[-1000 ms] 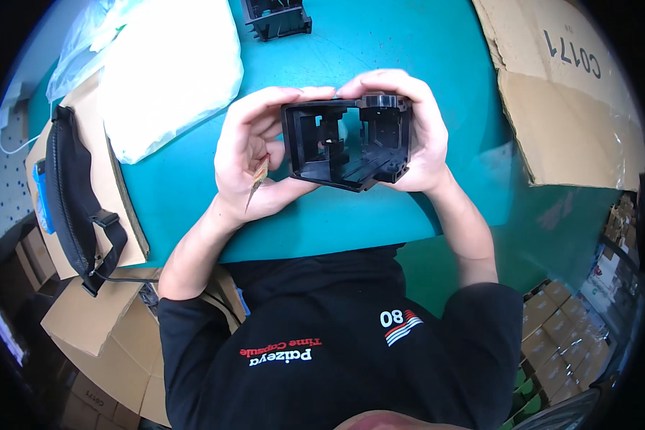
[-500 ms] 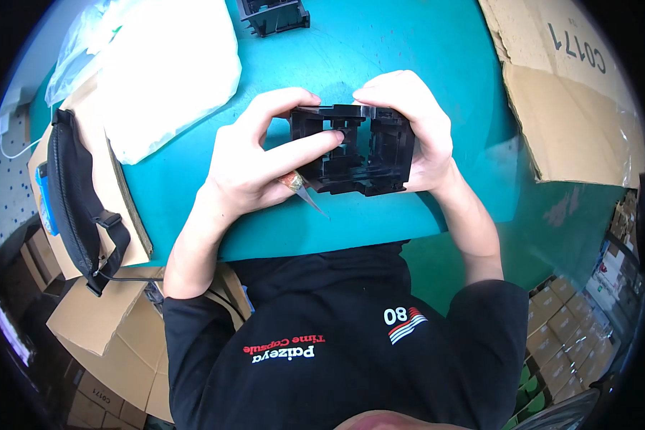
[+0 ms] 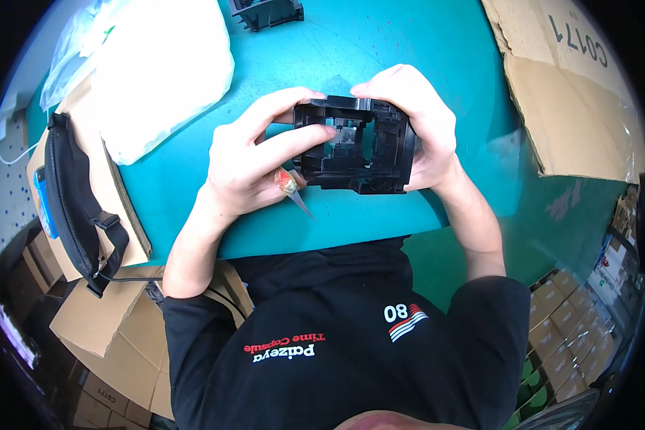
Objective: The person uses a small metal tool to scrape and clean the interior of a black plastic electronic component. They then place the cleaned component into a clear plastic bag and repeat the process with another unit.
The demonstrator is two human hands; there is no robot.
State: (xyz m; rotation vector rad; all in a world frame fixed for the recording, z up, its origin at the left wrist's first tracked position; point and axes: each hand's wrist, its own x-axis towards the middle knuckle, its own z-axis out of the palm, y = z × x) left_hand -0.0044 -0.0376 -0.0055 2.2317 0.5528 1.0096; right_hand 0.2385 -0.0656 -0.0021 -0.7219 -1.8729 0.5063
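Between my two hands is a black plastic housing [image 3: 351, 177], an open frame with clips and ribs inside, raised over the green tabletop. My left hand [image 3: 240, 154] grips its left end, with one finger reaching into the opening near a small inner piece [image 3: 347, 135]. Tucked in that same hand, below the housing's left side, is a small pointed blade [image 3: 302, 203] with a red and yellowish wrapped handle; its tip points down and right. Around the right end wraps my right hand [image 3: 430, 132], its upper digit on the far edge and its other fingers mostly hidden.
Another black plastic housing [image 3: 266, 13] lies at the table's far edge. A white plastic bag [image 3: 168, 79] covers the far left, with a black belt pouch [image 3: 75, 193] on cardboard nearer me. Open cardboard [image 3: 566, 107] stands at right. Stacked boxes [image 3: 570, 322] sit below the table's right.
The housing has tipped slightly, showing more of its inside. My left finger has drawn back a little toward the left, and the blade has shifted left with the hand.
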